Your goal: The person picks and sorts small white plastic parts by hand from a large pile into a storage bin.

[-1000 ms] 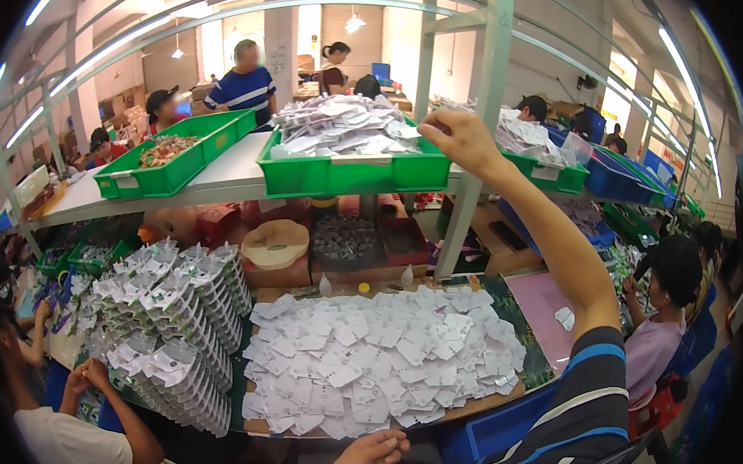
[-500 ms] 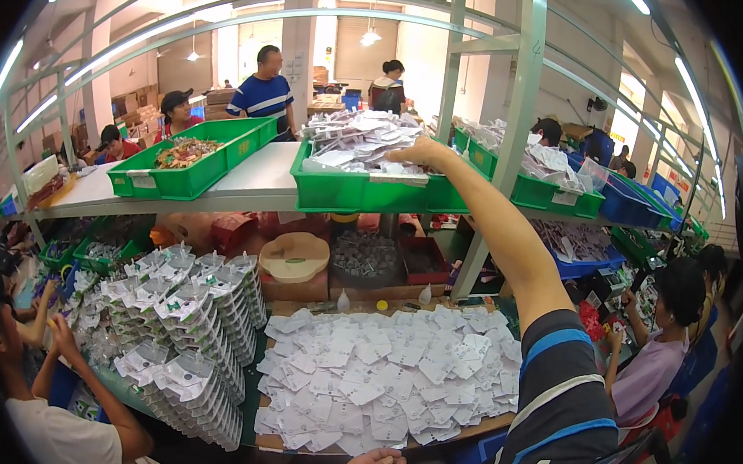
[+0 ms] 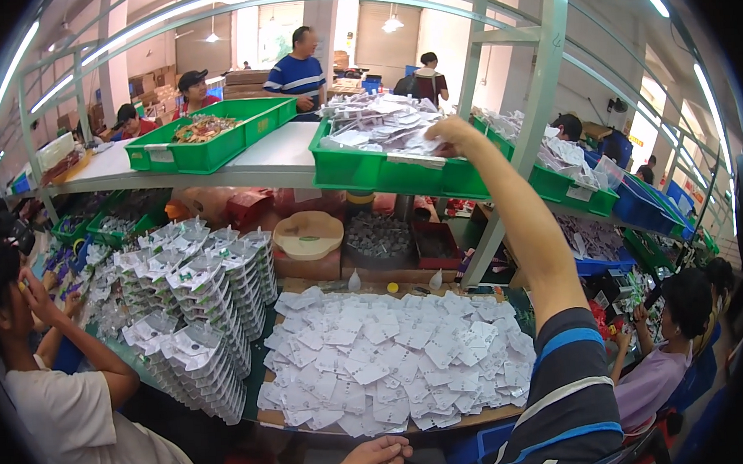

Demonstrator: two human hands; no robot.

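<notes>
White pieces heap in a green bin, upper centre of the frame. My right hand reaches among them; I cannot tell its grip's opening or hold. My left hand, lower centre, is curled, any contents hidden from me.

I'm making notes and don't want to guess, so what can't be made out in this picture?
Head view, now:
Right hand: its far side blurs into the white pieces in the green bin, so its grip is unclear.
Left hand: its curl hides the palm; the lower edge cuts it off.
Brown board: middle hidden by spread white pieces.
Grey parts: too small and dark to identify.
</notes>
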